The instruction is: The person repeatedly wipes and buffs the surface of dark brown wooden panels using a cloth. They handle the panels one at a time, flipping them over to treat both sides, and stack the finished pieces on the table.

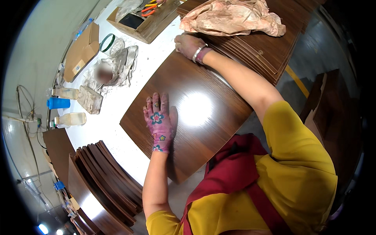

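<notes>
A dark brown wood-grain panel (205,143) lies flat on a white worktable in front of me, with a bright light reflection on its glossy face. My left hand (157,119), in a stained pink glove with flower patterns, rests flat on the panel's left part, fingers stretched out. At the panel's far corner is my right hand (190,46), also in a stained glove, with a bracelet at the wrist. Its fingers are curled closed; whatever they may hold is hidden. Just beyond it, a stained, crumpled cloth (231,17) lies on a stack of similar panels (250,53).
More brown panels (105,172) stand in a row at the lower left. Along the table's far left are a cardboard box (152,33) with orange-handled tools, a green tape roll (107,42), a grey rag (127,64), a whitish block (90,100), and bottles (72,118).
</notes>
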`<state>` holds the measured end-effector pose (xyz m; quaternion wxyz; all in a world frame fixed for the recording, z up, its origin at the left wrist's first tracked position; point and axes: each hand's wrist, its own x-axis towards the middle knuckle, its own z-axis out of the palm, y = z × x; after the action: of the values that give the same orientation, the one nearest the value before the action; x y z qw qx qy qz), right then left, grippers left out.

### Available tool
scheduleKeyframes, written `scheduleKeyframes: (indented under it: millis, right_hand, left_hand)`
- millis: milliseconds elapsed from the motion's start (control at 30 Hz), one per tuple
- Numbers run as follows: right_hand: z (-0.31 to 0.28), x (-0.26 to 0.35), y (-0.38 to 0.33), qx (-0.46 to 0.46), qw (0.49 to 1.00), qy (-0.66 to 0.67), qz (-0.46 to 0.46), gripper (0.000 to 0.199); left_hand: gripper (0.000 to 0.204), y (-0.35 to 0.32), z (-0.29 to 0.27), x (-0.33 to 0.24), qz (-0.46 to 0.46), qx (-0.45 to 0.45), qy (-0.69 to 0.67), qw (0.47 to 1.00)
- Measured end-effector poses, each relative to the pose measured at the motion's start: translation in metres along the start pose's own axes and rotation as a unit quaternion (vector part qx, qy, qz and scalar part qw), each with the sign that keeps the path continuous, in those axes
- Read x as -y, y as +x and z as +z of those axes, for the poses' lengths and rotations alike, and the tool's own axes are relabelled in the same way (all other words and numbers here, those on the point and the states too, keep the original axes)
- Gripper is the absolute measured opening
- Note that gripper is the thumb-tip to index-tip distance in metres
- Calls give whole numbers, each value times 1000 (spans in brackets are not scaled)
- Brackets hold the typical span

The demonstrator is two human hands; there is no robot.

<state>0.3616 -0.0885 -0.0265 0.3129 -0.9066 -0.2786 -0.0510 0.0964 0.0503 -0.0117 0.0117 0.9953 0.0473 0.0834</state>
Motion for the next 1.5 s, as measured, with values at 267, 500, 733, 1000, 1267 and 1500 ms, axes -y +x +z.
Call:
scheduleKeyframes:
  millis: [267, 500, 733, 1000, 1267, 1500]
  right_hand:
    - [-24, 9, -30, 43, 998, 31, 13, 15]
    - [-96, 2, -173, 13, 999, -12, 44, 18]
    - [-178, 16, -297, 172, 973, -84, 130, 24]
    - [-132, 6, -341, -140, 979, 111, 93, 28]
    - [-59, 72, -366, -194, 980, 43, 13, 20]
    - [-77, 69, -360, -194, 978, 46, 65, 28]
  left_hand:
    - [50, -2, -3, 0, -5, -11, -15, 1000]
    - [49, -2, 4, 1, 16, -41, -23, 999]
    - [50, -4, 22, 15, 19, -89, -21, 996]
    - [46, -51, -9, 43, 116, -27, -24, 993]
    - [47, -58, -3, 40, 81, -41, -11, 996]
    - [47, -58, -4, 40, 80, -43, -13, 996]
